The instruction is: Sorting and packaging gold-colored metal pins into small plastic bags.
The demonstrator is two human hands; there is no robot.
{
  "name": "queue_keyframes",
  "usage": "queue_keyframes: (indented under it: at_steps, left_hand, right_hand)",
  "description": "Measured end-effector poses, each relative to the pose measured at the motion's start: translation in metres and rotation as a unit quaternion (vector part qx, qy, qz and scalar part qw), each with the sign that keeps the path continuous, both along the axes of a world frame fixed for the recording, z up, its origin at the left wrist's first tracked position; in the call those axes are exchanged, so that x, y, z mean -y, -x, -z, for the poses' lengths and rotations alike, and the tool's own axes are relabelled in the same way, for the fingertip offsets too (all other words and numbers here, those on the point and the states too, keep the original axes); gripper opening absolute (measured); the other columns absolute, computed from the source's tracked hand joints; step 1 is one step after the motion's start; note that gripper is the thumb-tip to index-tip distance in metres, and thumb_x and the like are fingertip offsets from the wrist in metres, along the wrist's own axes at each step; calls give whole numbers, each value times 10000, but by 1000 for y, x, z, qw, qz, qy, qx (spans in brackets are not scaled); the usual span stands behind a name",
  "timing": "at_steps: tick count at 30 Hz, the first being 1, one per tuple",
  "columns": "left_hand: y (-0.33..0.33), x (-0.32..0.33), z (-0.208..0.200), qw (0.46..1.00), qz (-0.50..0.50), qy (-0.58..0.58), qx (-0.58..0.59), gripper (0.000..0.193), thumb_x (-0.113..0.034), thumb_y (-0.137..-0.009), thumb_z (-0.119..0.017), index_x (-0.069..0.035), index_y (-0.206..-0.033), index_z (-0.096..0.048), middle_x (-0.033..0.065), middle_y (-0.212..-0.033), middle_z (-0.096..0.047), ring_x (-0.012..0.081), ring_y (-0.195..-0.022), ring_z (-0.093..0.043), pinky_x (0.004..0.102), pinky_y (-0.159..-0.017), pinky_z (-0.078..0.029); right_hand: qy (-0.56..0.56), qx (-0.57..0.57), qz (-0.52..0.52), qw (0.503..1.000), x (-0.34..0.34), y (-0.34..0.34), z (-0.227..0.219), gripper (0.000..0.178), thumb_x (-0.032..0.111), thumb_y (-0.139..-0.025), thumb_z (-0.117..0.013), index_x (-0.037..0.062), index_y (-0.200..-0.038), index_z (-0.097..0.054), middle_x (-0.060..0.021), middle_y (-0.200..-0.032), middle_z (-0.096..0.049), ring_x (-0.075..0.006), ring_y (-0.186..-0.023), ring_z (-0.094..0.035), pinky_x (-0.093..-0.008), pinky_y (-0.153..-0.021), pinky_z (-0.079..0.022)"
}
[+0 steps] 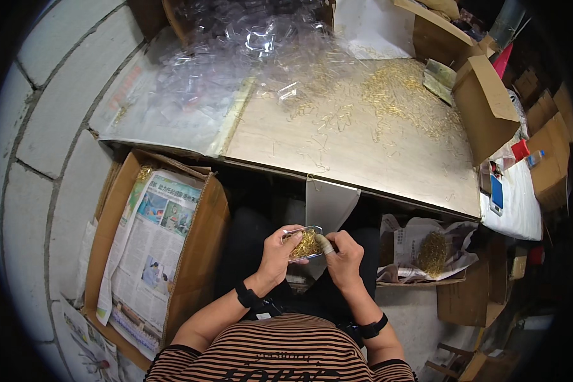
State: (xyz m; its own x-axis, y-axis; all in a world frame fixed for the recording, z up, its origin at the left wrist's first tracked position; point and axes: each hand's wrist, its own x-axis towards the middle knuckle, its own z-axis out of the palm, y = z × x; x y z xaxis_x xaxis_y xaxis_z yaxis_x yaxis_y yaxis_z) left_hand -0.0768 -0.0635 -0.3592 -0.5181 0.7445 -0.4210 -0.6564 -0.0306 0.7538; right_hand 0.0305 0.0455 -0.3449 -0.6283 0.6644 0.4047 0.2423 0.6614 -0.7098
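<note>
In front of my body is a small clear plastic box (297,257) with a heap of thin gold-coloured metal pieces (306,245) in it. My left hand (278,254) grips it from the left, thumb over the near side and fingers beneath. At its right edge is my right hand (344,260), fingers curled; one digit, with a pale wrap on it, presses against the box. What lies under the right-hand fingers is hidden.
Ahead stands a wooden worktable (280,140) with scattered gold metal pieces (388,95) and a pile of clear plastic boxes (235,51). A newspaper-lined carton (200,254) is at left. Right, a paper-lined tray (398,251) holds a gold clump (433,253).
</note>
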Motion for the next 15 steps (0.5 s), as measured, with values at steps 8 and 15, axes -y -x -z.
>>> queue_keyframes:
  at_steps: [8, 15]
  left_hand:
    - [-2, 2, 1, 999, 37, -9, 22, 225, -150, -926, -524, -3, -1096, -535, 83, -936, -618, 163, -770, -655, 278, -545, -586]
    - [2, 2, -4, 999, 5, -17, 29, 222, -163, -917, -549, -1, -1068, -560, 73, -912, -617, 143, -738, -646, 267, -511, -572]
  right_hand:
    - [-43, 60, -49, 996, -2, 5, -21, 165, 24, -659, -728, 26, -771, -608, -62, -726, -520, -209, -656, -553, -302, -596, -455]
    - [199, -12, -108, 974, 0, 0, 5, 177, 60, -789, -647, 27, -961, -629, -132, -1075, -562, -265, -981, -572, -328, -823, -473]
